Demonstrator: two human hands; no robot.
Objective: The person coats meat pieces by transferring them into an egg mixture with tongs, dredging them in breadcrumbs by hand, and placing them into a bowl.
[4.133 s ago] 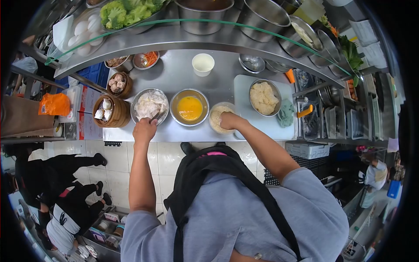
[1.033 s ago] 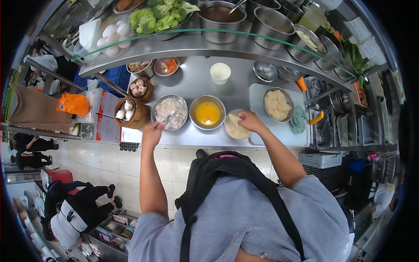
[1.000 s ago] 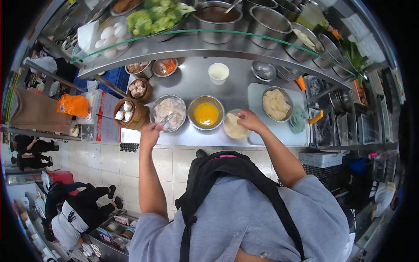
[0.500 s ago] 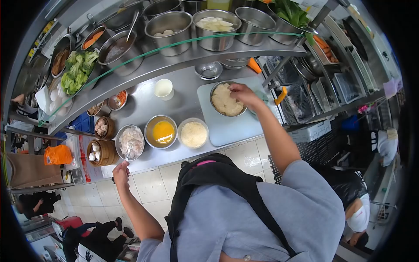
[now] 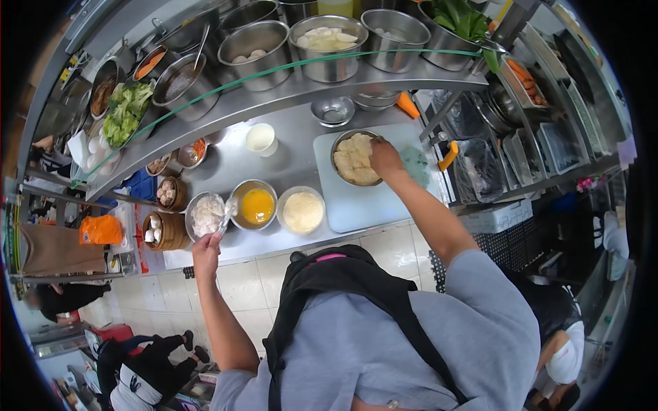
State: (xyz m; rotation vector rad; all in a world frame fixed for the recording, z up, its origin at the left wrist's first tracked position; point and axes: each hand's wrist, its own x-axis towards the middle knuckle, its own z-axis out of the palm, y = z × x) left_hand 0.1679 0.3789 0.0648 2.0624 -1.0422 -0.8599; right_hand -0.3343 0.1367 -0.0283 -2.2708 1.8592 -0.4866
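Note:
My left hand is closed around metal tongs. A pale, wet-looking piece of food is at their tip, over the gap between a bowl of whitish pieces and a metal bowl of beaten egg. Right of the egg stands a tub of pale crumbs. My right hand reaches into the right side of a metal bowl filled with crumb-coated pieces. Its fingers are curled down, and the hand hides what they touch. That bowl rests on a pale cutting board.
Bamboo steamers stand at the left. Further back are a white cup and a small metal bowl. An overhead shelf carries several metal pots and broccoli. An orange-handled tool lies right. Other people are lower left and right.
My left hand has moved slightly right and up, bringing the tongs with a pale piece out toward the egg bowl. My right hand has shifted to the crumb-coated pieces' right side.

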